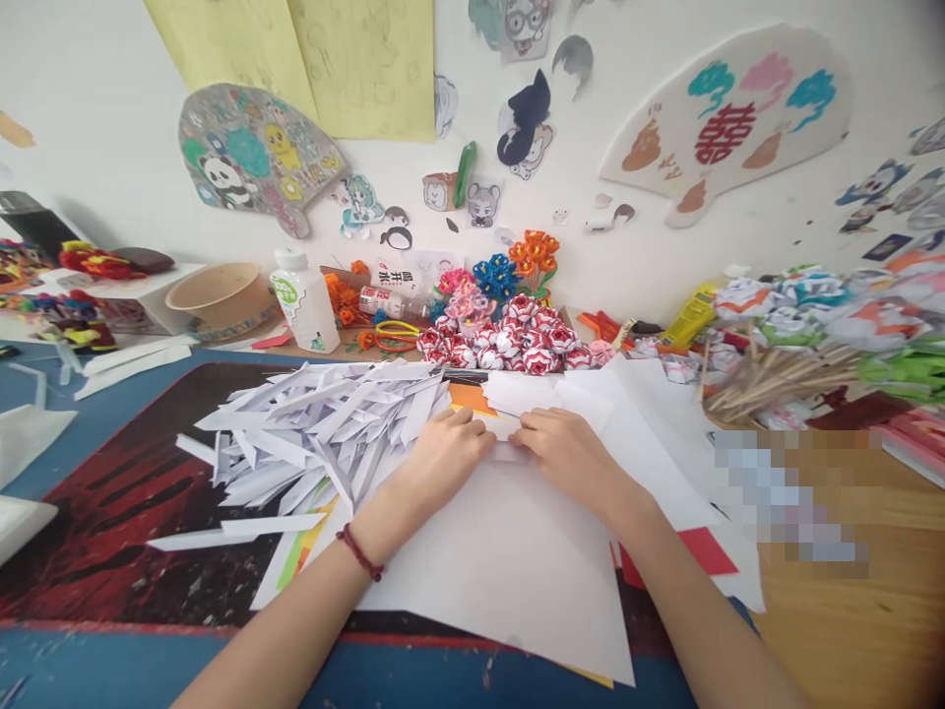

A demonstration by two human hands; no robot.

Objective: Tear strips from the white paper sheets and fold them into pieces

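Note:
Between my hands is a small folded piece of white paper (502, 430), lying over a stack of large white sheets (509, 551). My left hand (454, 448) grips its left end with fingers curled and thumb pressed in. At the other end, my right hand (553, 443) pinches it with bent fingers. A heap of folded white paper strips (325, 423) lies to the left of my left hand. Just beyond the hands are small white paper pieces (524, 392) and a bit of orange paper (472, 397).
A black and red mat (125, 512) covers the blue table (95, 670). Along the wall stand a white bottle (304, 300), a beige bowl (221, 300) and red-and-white paper flowers (517, 337). Wooden sticks (789, 379) lie at right. Red paper (713, 551) shows beside my right forearm.

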